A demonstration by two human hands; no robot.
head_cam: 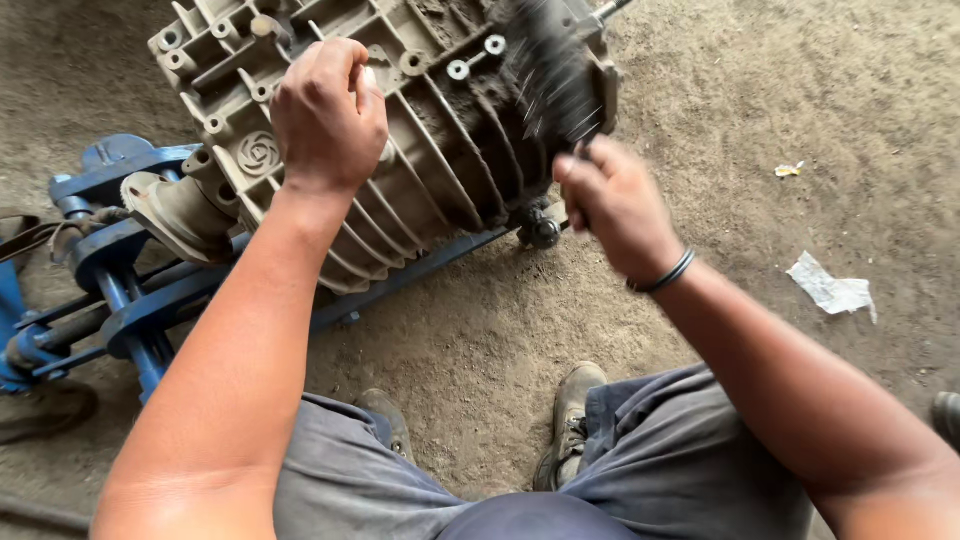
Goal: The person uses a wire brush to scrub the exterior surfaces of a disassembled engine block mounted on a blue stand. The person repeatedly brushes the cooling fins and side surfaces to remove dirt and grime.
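Left hand (328, 112) grips one ribbed gearbox casing (420, 140), right hand (612, 205) clenches one blurred brush (555, 75) against it

Single head-worn view, steeply downward and close (over the person's own knees)

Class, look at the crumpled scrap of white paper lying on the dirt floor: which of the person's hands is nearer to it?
Right. The right hand, gripping a brush, is left of the paper scrap, with bare dirt between. The left hand rests farther left on the ribbed metal casing.
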